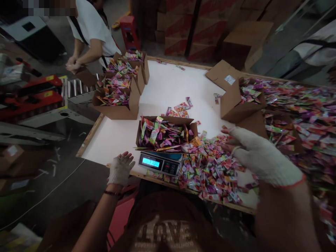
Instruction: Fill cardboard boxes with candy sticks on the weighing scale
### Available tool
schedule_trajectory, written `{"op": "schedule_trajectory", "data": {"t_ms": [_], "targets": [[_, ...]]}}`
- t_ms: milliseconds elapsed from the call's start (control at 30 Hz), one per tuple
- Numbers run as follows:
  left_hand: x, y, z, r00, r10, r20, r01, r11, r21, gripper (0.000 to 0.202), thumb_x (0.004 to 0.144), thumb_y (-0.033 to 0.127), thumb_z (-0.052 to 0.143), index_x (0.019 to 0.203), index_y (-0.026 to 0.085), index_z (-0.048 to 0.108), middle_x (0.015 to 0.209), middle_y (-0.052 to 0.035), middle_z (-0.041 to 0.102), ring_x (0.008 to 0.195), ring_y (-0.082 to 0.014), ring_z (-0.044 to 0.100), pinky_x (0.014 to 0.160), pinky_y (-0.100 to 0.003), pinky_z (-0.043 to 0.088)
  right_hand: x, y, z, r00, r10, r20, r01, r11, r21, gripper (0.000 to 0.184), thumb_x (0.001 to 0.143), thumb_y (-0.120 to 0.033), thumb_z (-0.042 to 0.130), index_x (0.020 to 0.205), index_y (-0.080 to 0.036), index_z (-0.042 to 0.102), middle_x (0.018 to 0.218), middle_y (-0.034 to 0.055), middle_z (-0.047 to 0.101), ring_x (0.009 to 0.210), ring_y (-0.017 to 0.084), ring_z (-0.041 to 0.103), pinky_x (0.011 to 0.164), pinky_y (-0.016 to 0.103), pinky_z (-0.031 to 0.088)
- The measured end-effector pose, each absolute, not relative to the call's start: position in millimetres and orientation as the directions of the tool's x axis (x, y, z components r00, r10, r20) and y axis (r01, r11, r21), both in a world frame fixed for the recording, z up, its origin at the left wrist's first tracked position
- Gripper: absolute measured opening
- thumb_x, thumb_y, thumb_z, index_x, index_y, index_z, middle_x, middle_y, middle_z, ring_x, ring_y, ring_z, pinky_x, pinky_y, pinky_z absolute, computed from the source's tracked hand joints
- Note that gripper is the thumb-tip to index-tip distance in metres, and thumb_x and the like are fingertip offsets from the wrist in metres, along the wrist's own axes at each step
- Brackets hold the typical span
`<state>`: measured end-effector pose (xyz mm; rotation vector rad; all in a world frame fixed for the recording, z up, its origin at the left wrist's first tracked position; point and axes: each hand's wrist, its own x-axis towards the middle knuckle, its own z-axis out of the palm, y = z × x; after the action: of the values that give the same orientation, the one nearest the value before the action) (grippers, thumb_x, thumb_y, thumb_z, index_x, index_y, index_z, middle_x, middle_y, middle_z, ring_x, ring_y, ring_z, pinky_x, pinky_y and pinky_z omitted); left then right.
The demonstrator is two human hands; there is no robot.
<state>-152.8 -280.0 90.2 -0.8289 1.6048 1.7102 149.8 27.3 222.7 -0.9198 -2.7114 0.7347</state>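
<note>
An open cardboard box (pixel 193 131) full of small colourful sachets stands on a digital scale (pixel 160 163). The scale's blue display is lit, its digits too blurred to read surely. My left hand (pixel 120 170), in a fingerless white glove, rests at the table's near edge, left of the scale; its fingers are spread and hold nothing. To the right, my right hand (pixel 253 155), gloved likewise, hovers over a heap of loose sachets (pixel 210 168). Its fingers stretch leftward, slightly blurred, with nothing visible in them.
Several filled boxes (pixel 117 112) line the left of the white table (pixel 168 80). Another flapped box (pixel 231 105) and a partly filled one stand at right beside a large sachet pile (pixel 312 115). A co-worker (pixel 96 35) stands beyond the roller conveyor (pixel 77 89); another person is at far right.
</note>
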Motion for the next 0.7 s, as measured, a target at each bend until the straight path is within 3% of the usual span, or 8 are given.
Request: {"op": "schedule_trajectory", "data": {"t_ms": [133, 333, 433, 567, 700], "targets": [[-154, -289, 86, -0.610, 0.014, -0.792, -0.791, -0.061, 0.609, 0.032, 0.105, 0.027, 0.042, 0.093, 0.019, 0.070, 0.096, -0.0064, 0.073, 0.087, -0.0207, 0.070, 0.078, -0.036, 0.055, 93, 11, 235, -0.885, 0.464, 0.027, 0.388, 0.770, -0.506, 0.022, 0.092, -0.021, 0.057, 0.105, -0.021, 0.075, 0.102, 0.0097, 0.076, 0.096, 0.025, 0.073, 0.087, 0.037, 0.059], [-152, -311, 74, -0.652, -0.001, -0.758, -0.754, -0.101, 0.649, 0.032, 0.104, 0.029, 0.043, 0.095, 0.019, 0.072, 0.101, -0.0085, 0.074, 0.095, -0.0215, 0.070, 0.084, -0.037, 0.056, 68, 10, 231, -0.914, 0.406, 0.014, 0.343, 0.792, -0.506, 0.022, 0.096, -0.018, 0.056, 0.107, -0.022, 0.075, 0.104, 0.0070, 0.075, 0.095, 0.022, 0.071, 0.087, 0.033, 0.056], [-152, -316, 63, -0.664, 0.030, -0.747, -0.747, -0.084, 0.660, 0.024, 0.099, 0.036, 0.053, 0.098, 0.021, 0.072, 0.105, -0.0103, 0.074, 0.103, -0.0257, 0.070, 0.092, -0.042, 0.056, 54, -7, 223, -0.940, 0.319, -0.123, 0.338, 0.814, -0.473, 0.029, 0.096, -0.009, 0.053, 0.103, -0.023, 0.077, 0.106, 0.0062, 0.074, 0.102, 0.021, 0.072, 0.092, 0.032, 0.056], [-150, -303, 58, -0.669, 0.055, -0.741, -0.743, -0.056, 0.667, 0.020, 0.094, 0.037, 0.058, 0.097, 0.023, 0.071, 0.108, -0.0112, 0.074, 0.107, -0.0279, 0.070, 0.092, -0.043, 0.055, 18, -40, 212, -0.880, 0.263, -0.395, 0.384, 0.884, -0.268, 0.028, 0.100, -0.012, 0.059, 0.116, -0.023, 0.080, 0.128, 0.0097, 0.071, 0.101, 0.020, 0.073, 0.083, 0.029, 0.055], [-153, -280, 67, -0.699, 0.073, -0.711, -0.714, -0.034, 0.699, 0.023, 0.096, 0.033, 0.052, 0.096, 0.022, 0.072, 0.110, -0.0111, 0.074, 0.103, -0.0242, 0.069, 0.088, -0.038, 0.055, 1, -48, 206, -0.852, 0.265, -0.452, 0.384, 0.903, -0.194, 0.031, 0.103, -0.012, 0.055, 0.118, -0.022, 0.081, 0.130, 0.0117, 0.070, 0.092, 0.020, 0.073, 0.076, 0.030, 0.052]]}}
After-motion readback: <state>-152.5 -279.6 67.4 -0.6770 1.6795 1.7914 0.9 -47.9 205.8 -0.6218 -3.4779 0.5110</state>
